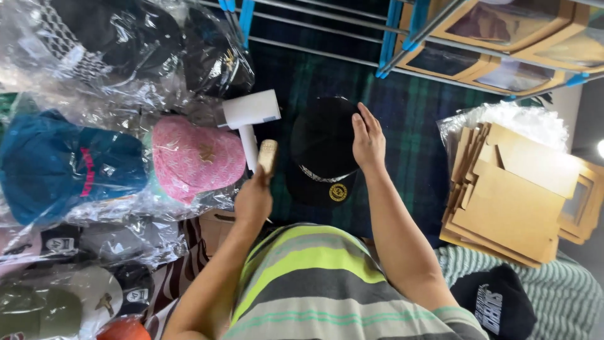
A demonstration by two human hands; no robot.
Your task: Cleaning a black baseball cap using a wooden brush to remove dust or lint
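Head view, looking straight down: right hand point(369, 140) lies flat, fingers extended, on the crown of a black cap point(322, 151), touching its right side; nothing is gripped, the hand only presses or steadies. Left hand point(253, 200) is closed around the handle of a small wooden brush point(267, 155), head up, just beside the cap's left edge but not clearly touching it. The black cap sits brim toward the person on a dark green plaid cloth point(415, 126), round gold sticker on the brim. A white handheld device point(250, 119) with a cylindrical head lies just left of the brush, untouched. Further left, 1 pink cap point(196, 158) and 1 blue cap point(63, 167) in clear plastic bags, more bagged caps around them. Right side: stack of flat brown cardboard boxes point(509, 195), unfolded, well apart from the hands. Metal rack bars point(327, 28) cross the top. Progress, judged: the black cap is out of any bag and held in place, brush is in hand, brushing looks barely begun or mid-pass; bagging or boxing this cap looks not yet done.
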